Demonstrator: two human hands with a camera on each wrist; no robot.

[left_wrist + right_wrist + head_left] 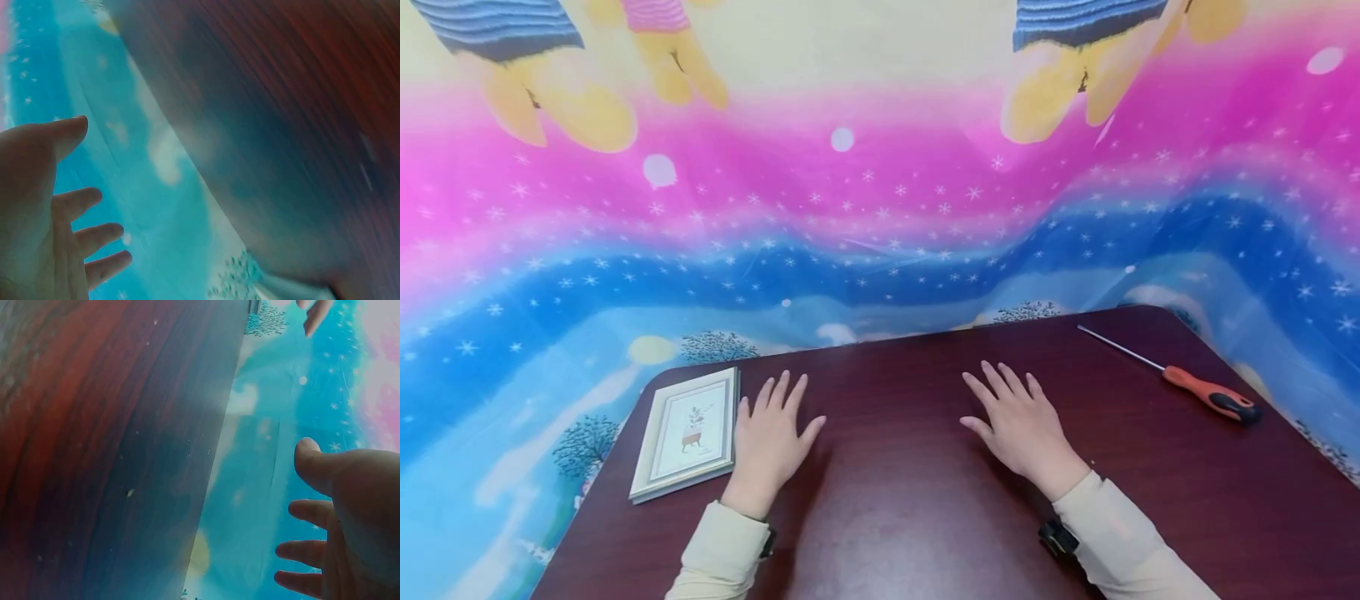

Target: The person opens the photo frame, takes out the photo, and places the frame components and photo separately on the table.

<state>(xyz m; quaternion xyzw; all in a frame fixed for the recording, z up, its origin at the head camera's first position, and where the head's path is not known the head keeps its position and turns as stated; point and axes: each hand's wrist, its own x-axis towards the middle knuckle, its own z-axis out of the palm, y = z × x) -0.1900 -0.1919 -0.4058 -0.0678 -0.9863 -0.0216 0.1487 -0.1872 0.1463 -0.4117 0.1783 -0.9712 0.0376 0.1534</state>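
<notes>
My left hand (772, 446) is held palm down above the dark table with fingers spread, close beside a framed picture (692, 435). The frame is pale, with a potted plant drawn inside it, and lies face up at the table's left. My right hand (1024, 427) is spread in the same way on the right side, holding nothing. Farther right lies a screwdriver (1206, 392) with an orange and black handle, its metal shaft pointing to the back. The left wrist view shows the left hand (37, 206) with its palm bare; the right wrist view shows the right hand (356, 512) likewise.
The brown wooden table (895, 500) has rounded back corners. Behind it hangs a pink and blue cloth (865, 200) with snowflakes and cartoon figures. Dark bands with small devices (1058, 537) sit at the wrists, by the pale sleeves (1131, 533).
</notes>
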